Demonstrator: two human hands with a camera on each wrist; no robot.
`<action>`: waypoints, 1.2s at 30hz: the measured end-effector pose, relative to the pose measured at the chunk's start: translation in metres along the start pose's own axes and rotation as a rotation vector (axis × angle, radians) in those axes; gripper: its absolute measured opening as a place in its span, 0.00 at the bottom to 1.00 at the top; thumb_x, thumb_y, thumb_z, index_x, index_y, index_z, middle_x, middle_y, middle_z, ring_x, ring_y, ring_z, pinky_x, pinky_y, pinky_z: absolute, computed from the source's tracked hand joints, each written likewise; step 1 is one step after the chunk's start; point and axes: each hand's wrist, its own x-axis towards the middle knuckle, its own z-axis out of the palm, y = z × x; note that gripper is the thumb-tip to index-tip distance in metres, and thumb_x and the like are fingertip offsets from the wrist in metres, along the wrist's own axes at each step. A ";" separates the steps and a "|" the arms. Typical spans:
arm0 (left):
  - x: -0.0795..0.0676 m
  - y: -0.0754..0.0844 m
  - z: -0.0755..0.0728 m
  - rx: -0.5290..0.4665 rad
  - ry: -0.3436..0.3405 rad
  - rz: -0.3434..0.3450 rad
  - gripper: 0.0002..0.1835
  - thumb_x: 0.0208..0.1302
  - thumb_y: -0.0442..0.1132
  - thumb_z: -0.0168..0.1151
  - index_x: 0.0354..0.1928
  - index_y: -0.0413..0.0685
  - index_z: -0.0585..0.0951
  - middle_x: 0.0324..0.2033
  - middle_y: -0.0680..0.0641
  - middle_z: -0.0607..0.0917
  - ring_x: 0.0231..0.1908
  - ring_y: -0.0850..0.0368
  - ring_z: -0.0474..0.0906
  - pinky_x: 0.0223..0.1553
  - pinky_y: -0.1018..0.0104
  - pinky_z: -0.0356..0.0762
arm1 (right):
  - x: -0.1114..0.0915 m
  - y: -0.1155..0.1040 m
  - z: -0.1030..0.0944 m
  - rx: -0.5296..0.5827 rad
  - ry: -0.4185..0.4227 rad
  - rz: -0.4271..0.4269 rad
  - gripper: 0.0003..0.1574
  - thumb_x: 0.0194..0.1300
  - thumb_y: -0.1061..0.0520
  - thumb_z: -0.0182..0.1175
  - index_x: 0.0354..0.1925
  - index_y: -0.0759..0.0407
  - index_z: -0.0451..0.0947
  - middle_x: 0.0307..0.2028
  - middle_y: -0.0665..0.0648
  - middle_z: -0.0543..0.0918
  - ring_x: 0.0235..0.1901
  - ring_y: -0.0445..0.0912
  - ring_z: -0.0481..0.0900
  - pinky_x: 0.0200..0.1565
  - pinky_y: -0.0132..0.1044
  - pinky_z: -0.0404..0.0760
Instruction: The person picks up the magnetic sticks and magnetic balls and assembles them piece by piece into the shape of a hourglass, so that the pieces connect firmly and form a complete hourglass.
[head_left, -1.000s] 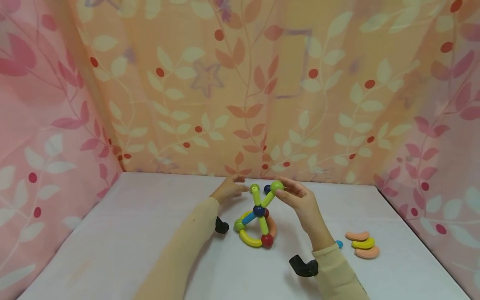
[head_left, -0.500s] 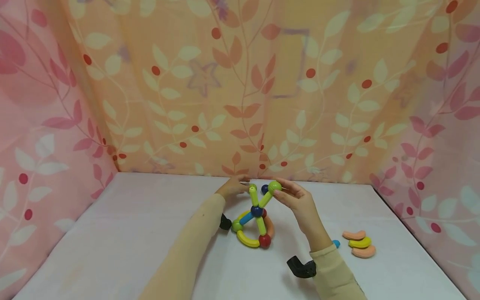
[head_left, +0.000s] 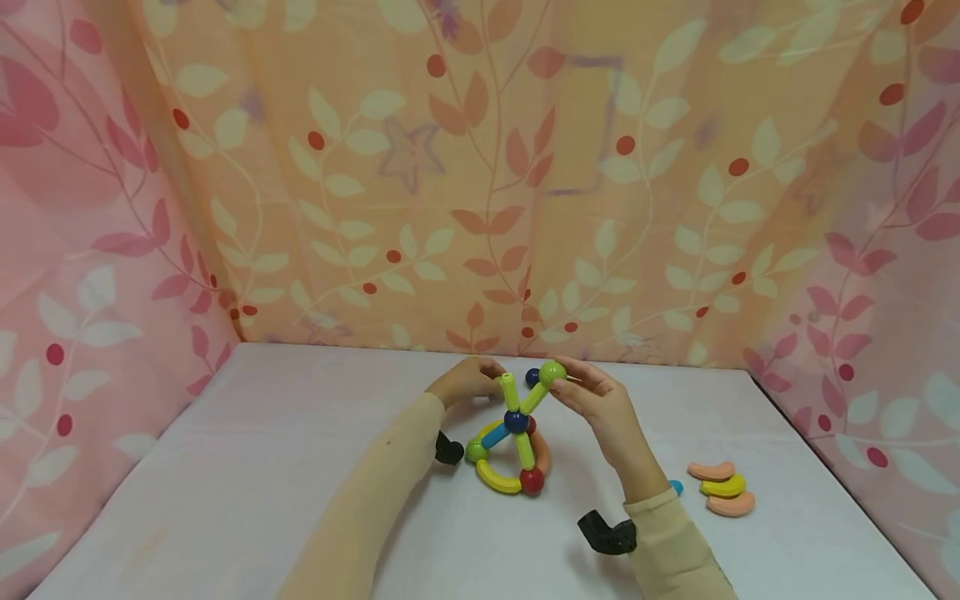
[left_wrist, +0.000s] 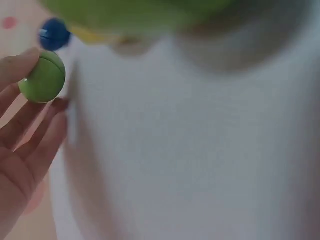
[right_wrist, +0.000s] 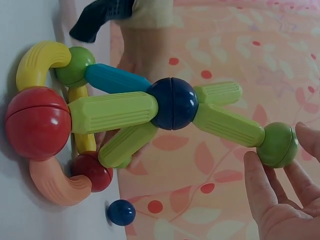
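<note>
A magnetic ball-and-stick structure stands on the white table, with a dark blue ball at its centre. Red and green balls joined by yellow and orange curved sticks form its ring base. Two light green sticks rise from the centre; one ends bare, the other carries a green ball. My right hand pinches that ball between thumb and fingers. Behind the structure, my left hand holds a loose green ball between thumb and fingers; sticks partly hide its fingertips in the head view.
A loose dark blue ball lies behind the structure. To the right lie two orange curved sticks and a yellow one. A blue piece is partly hidden by my right wrist. Patterned curtains surround the table.
My left hand's fingers have closed round the green ball that lay behind the structure. The right hand stays at the upper green ball, and the structure has not visibly moved.
</note>
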 end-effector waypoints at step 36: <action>-0.096 0.064 -0.012 -0.110 0.259 0.295 0.18 0.63 0.47 0.70 0.54 0.56 0.83 0.49 0.51 0.85 0.53 0.54 0.78 0.55 0.53 0.80 | 0.000 -0.004 0.001 0.034 0.034 0.025 0.30 0.70 0.56 0.62 0.65 0.67 0.71 0.48 0.48 0.81 0.47 0.35 0.84 0.53 0.31 0.82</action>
